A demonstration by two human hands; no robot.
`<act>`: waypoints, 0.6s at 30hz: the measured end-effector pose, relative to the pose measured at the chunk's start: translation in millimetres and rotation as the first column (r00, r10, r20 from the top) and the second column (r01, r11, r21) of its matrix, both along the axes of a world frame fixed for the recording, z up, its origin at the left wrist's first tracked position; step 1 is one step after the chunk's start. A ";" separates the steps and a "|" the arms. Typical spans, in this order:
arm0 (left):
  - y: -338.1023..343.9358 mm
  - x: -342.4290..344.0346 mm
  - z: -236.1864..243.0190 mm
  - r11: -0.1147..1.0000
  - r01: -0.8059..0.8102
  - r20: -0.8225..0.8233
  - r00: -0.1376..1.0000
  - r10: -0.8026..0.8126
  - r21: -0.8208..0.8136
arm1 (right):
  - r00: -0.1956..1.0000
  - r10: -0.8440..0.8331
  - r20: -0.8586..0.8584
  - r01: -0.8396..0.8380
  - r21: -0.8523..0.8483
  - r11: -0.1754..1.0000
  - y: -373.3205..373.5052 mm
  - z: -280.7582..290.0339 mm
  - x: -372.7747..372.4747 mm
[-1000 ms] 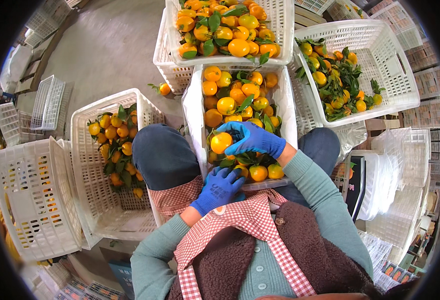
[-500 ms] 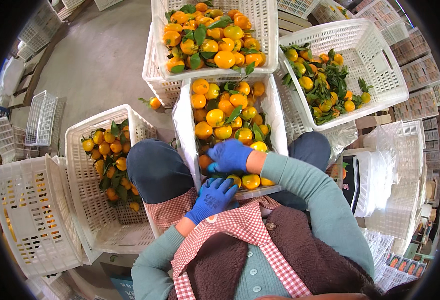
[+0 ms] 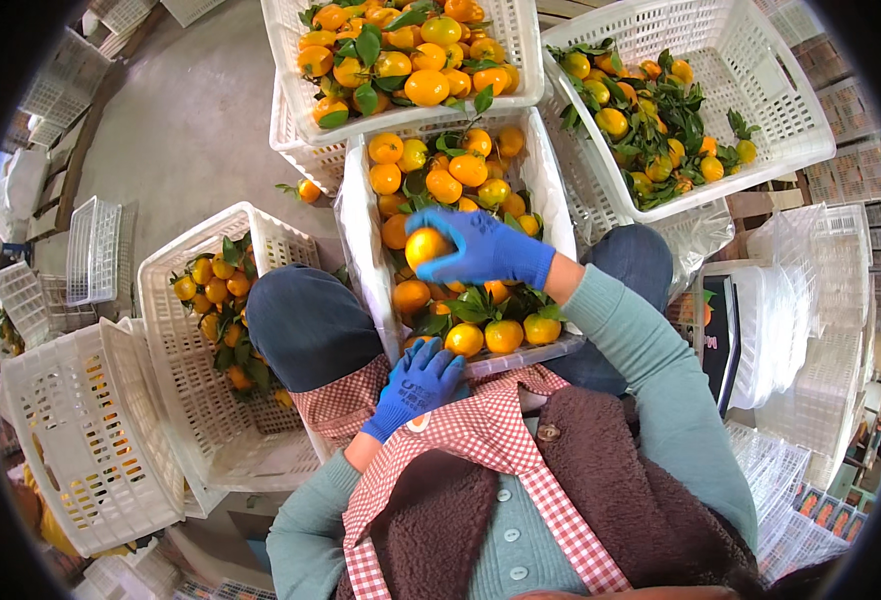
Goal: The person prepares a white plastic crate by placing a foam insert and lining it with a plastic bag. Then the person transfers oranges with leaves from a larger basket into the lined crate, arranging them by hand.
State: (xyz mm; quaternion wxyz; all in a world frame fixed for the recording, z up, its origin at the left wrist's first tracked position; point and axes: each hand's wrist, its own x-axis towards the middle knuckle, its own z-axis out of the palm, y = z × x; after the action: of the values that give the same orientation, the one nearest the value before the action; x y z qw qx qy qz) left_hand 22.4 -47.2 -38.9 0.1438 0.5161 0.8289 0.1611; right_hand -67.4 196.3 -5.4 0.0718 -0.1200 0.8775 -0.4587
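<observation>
Since the earlier frame, the right hand has been raised from the near left part of the middle crate. An orange is now clasped between its thumb and fingers, over the fruit and nearer the left edge than the right. The left hand is rested at the near left corner, fingers laid close together; whether anything is held under them cannot be told. The two hands are set apart. Near-edge oranges are seen in a row, with leaves; more are piled toward the far edge. In the left crate, fruit is gathered in the far half. A loose orange is noted on the floor. Beyond, the far crate is heaped; in the right crate, leafy fruit is bunched along the left edge.
</observation>
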 end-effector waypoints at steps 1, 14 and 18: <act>-0.4 -0.1 0.5 1.000 -0.002 -0.006 1.000 0.002 -0.008 | 0.993 0.083 0.085 -0.087 0.049 0.995 1.2 0.2 8.1; -2.2 -2.3 -6.2 0.998 0.024 -0.103 0.995 -0.017 0.063 | 0.937 0.348 0.011 -0.268 0.661 0.701 -58.5 -27.2 9.6; 3.9 -8.4 4.2 0.997 0.035 -0.081 0.996 -0.029 0.073 | 0.894 0.440 0.088 -0.372 0.693 0.617 -61.7 -33.7 13.0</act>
State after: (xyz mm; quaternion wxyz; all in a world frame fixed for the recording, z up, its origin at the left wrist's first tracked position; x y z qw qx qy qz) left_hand 14.0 -43.3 -34.7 0.0936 0.5405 0.8189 0.1688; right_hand -54.4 134.6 -39.1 0.1734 -0.2999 0.9361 -0.0616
